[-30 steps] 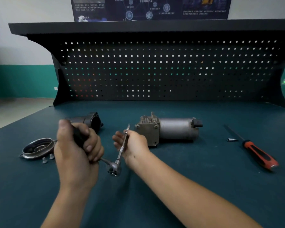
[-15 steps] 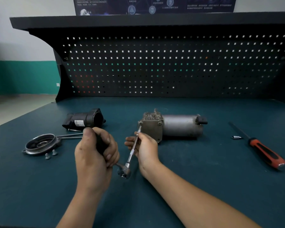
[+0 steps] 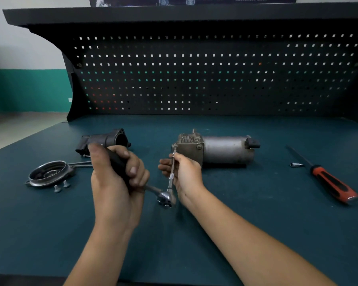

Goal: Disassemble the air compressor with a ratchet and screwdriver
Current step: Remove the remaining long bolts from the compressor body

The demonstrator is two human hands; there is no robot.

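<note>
Now the extension has reached a bolt on the air compressor; left hand grips the ratchet, right hand pinches the extension; loosening likely next.

Both bare forearms reach in from the lower edge and converge toward the middle. The left hand is closed in a fist round the black handle of the ratchet, with the thumb raised at the top, the fingers wrapped over the right side and the back of the hand facing the camera. Just beside it, the right hand curls its fingers round the thin extension bar, its wrist nearly straight with the forearm.
</note>
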